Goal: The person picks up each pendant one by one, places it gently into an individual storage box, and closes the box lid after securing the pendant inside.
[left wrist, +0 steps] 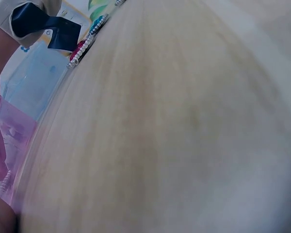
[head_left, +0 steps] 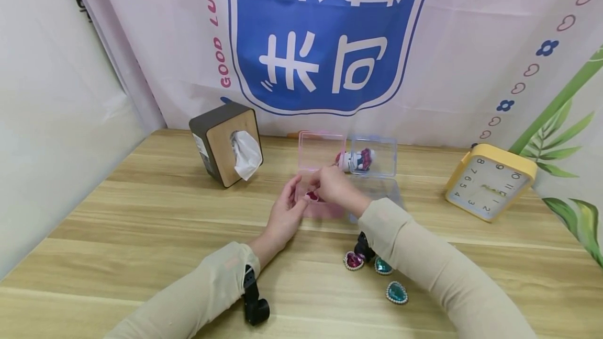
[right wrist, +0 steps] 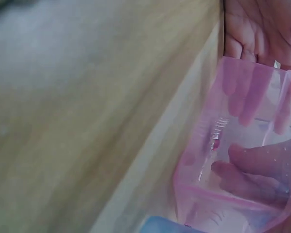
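Observation:
My left hand [head_left: 286, 214] grips the left side of the open pink plastic box [head_left: 325, 209], thumb near the front rim. Its fingers show through the pink wall in the right wrist view. My right hand [head_left: 336, 188] reaches down into this box, fingertips beside a red gem with a beaded edge [head_left: 311, 196]. In the right wrist view the gem's beaded edge [right wrist: 219, 127] lies apart from those fingertips, inside the box. Beside it stands a clear blue box [head_left: 377, 190], its lid raised, partly hidden by my right wrist.
Near my right forearm lie a magenta heart gem [head_left: 354, 260], a teal gem [head_left: 383, 266] and another teal gem [head_left: 397, 293]. A small plush figure [head_left: 360, 160] lies behind the lids. A tissue box [head_left: 221, 145] stands back left, a yellow clock [head_left: 492, 182] at right.

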The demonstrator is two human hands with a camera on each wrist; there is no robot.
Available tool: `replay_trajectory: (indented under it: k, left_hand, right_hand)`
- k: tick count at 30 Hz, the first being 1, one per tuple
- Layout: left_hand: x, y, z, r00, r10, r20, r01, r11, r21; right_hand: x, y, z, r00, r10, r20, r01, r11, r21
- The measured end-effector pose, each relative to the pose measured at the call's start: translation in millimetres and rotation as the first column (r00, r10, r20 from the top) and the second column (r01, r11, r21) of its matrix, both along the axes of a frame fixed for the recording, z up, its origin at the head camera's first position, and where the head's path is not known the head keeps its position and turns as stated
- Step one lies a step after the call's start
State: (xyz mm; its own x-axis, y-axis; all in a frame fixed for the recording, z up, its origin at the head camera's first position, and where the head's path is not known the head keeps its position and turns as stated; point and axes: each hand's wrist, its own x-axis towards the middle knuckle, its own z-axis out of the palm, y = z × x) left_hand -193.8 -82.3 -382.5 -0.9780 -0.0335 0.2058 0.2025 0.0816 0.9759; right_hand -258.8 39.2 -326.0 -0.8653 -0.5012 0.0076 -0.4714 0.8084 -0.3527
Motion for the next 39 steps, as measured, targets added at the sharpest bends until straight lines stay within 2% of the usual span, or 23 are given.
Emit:
replay_trajectory:
  k: [8, 16, 19, 24, 31, 39]
  left_hand:
    - [-0.4, 0.0, -0.7, 1.000, 0.007, -0.006, -0.007, 1.000, -0.007]
    - [0.0, 0.5, -1.2, 1.000, -0.012, -0.012, 0.012, 1.000, 0.024]
    - [-0.5, 0.0, -1.9, 1.000, -0.012, -0.007, 0.012, 1.000, 0.023]
    - [-1.2, -0.2, -2.5, 1.000, -0.012, -0.007, 0.013, 1.000, 0.017]
    - [-1.2, 0.3, -1.8, 1.000, -0.013, -0.009, 0.013, 1.000, 0.008]
    - [-0.8, -0.1, -1.7, 1.000, -0.011, -0.020, 0.011, 1.000, 0.018]
  right_hand:
    - [0.4, 5.2, 5.3, 0.996, -0.041, 0.084, 0.053, 0.987, -0.149]
    - [4.1, 17.5, 17.5, 0.991, 0.016, 0.134, 0.020, 0.965, -0.263]
    - [7.6, 23.9, 22.4, 0.987, 0.013, 0.162, 0.035, 0.956, -0.291]
    - [15.3, 37.0, 27.1, 0.987, 0.018, 0.161, 0.037, 0.943, -0.332]
    - [24.5, 54.4, 27.7, 0.986, 0.070, 0.150, -0.001, 0.910, -0.416]
    - [39.9, 70.8, 25.5, 0.981, 0.067, 0.181, 0.016, 0.907, -0.422]
